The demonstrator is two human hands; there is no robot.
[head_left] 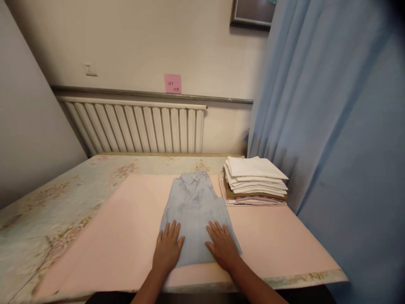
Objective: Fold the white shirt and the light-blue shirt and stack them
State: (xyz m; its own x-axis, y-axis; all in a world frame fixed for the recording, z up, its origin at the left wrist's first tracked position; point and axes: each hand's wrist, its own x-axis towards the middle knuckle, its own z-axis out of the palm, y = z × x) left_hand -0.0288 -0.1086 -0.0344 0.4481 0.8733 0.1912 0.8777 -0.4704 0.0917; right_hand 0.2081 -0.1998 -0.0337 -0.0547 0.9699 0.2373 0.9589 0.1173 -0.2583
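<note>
A light blue collared shirt [195, 211] lies folded lengthwise on a pink cloth [126, 228], its collar pointing toward the wall. My left hand [168, 247] rests flat on the shirt's lower left part, fingers spread. On the lower right part lies my right hand [221, 245], also flat with the fingers apart. Both palms press on the fabric without gripping it. The shirt's sleeves are tucked out of sight, and its hem shows between my wrists near the table's front edge.
A stack of folded white and coloured cloths [257, 179] stands at the back right. Beside it hangs a blue curtain [316, 105]. Under the pink cloth is a floral tablecloth [47, 194]. A white radiator [139, 126] lines the wall, with a pink note [173, 83] above.
</note>
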